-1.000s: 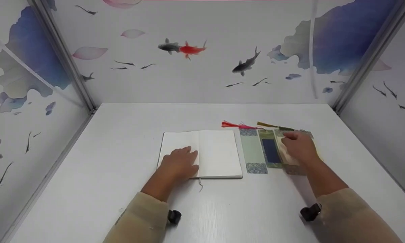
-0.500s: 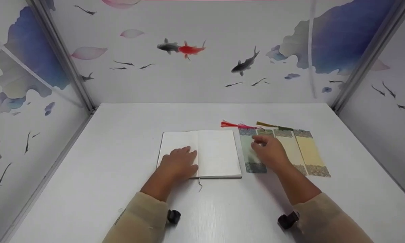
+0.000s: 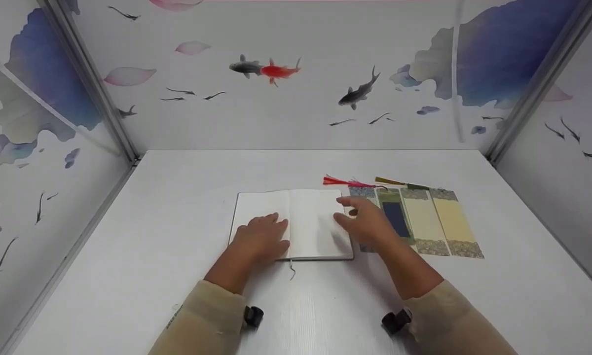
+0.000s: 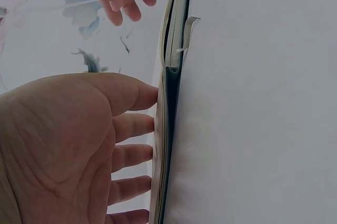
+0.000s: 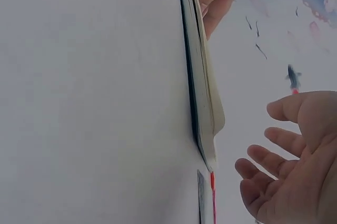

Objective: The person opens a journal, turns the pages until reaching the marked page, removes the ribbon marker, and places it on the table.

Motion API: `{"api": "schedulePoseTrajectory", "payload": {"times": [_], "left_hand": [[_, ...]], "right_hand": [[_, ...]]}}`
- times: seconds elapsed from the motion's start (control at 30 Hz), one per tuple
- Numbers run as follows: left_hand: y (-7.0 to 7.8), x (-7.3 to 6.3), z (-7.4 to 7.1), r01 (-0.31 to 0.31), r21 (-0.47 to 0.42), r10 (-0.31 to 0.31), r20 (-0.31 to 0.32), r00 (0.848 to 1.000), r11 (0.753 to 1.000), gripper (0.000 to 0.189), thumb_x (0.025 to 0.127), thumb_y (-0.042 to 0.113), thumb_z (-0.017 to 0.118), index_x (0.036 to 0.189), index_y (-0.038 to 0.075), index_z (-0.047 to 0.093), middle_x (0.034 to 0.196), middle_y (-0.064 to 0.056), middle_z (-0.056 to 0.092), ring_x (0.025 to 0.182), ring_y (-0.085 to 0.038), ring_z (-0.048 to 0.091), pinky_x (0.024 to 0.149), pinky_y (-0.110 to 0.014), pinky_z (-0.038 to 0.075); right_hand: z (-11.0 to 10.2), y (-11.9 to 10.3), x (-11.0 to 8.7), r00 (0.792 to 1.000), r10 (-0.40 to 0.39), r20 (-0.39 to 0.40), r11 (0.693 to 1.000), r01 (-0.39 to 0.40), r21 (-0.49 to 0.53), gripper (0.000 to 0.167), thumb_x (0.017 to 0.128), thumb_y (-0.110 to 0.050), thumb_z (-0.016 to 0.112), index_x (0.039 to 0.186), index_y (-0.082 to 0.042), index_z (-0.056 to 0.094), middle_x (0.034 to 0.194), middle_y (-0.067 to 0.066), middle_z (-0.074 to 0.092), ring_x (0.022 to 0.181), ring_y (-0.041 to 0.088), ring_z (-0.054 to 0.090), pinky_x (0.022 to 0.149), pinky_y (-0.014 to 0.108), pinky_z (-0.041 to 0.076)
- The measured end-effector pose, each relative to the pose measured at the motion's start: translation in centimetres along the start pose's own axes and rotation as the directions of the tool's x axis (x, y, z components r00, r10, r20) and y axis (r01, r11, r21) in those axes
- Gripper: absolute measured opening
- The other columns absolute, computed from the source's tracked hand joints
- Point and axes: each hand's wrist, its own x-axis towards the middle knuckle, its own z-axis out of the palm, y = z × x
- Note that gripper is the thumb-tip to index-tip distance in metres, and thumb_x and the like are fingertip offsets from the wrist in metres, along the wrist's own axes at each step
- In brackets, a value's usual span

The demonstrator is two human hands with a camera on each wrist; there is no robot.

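An open notebook (image 3: pixel 313 224) with blank pages lies on the white table. My left hand (image 3: pixel 260 239) rests on its left page with fingers spread; the left wrist view shows the fingertips (image 4: pixel 138 125) touching the paper. Over the notebook's right edge hovers my right hand (image 3: pixel 367 224), its fingers loosely bent and holding nothing. In the right wrist view, this right hand (image 5: pixel 295 161) is apart from the pages (image 5: pixel 202 77). Partly hidden beneath it is a pale green bookmark (image 3: pixel 363 191). Beside that lies a bookmark with a navy panel (image 3: pixel 395 217).
Further right are a cream bookmark (image 3: pixel 423 217) and a yellow bookmark (image 3: pixel 453 219). A red tassel (image 3: pixel 336 181) and an olive tassel (image 3: pixel 389 181) lie along the bookmarks' top ends. A ribbon (image 3: pixel 292 271) pokes out below the notebook. Printed walls (image 3: pixel 286 113) enclose the table.
My right hand has moved left from above the cream and yellow bookmarks, across the others, to the notebook's right edge. The left hand has stayed on the page.
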Motion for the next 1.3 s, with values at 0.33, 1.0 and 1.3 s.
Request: {"api": "schedulePoseTrajectory", "payload": {"times": [0.33,1.0,1.3], "left_hand": [[0.2,0.0,-0.1,0.008,0.003,-0.008,-0.001,1.0,1.0,0.064,0.109,0.044,0.052,0.167,0.022,0.04,0.178,-0.005,0.031,0.165,-0.034,0.03,0.129,-0.063,0.031],[-1.4,0.0,-0.2,-0.028,-0.062,0.025,-0.052,0.998,0.998,0.067,0.108,0.046,0.055,0.167,0.02,0.04,0.178,-0.008,0.031,0.166,-0.034,0.028,0.13,-0.063,0.03],[-4.0,0.0,-1.2,0.073,-0.124,-0.083,-0.074,0.994,0.99,0.069,0.107,0.046,0.055,0.168,0.018,0.038,0.178,-0.014,0.027,0.166,-0.04,0.025,0.13,-0.066,0.028]], "right_hand": [[1.3,-0.7,-1.2,0.978,-0.167,0.123,0.888,0.204,-0.412,0.064,0.098,-0.043,0.076,0.157,-0.027,0.057,0.172,0.003,0.044,0.162,0.034,0.038,0.128,0.071,0.027],[1.6,0.3,-0.2,0.935,-0.103,0.339,0.808,0.278,-0.52,0.058,0.105,-0.038,0.067,0.159,-0.021,0.054,0.172,0.001,0.044,0.163,0.03,0.037,0.128,0.067,0.032],[1.5,0.4,-0.6,0.939,-0.099,0.33,0.827,0.263,-0.498,0.06,0.104,-0.041,0.068,0.159,-0.023,0.054,0.172,0.0,0.044,0.163,0.029,0.036,0.129,0.067,0.029]]}}
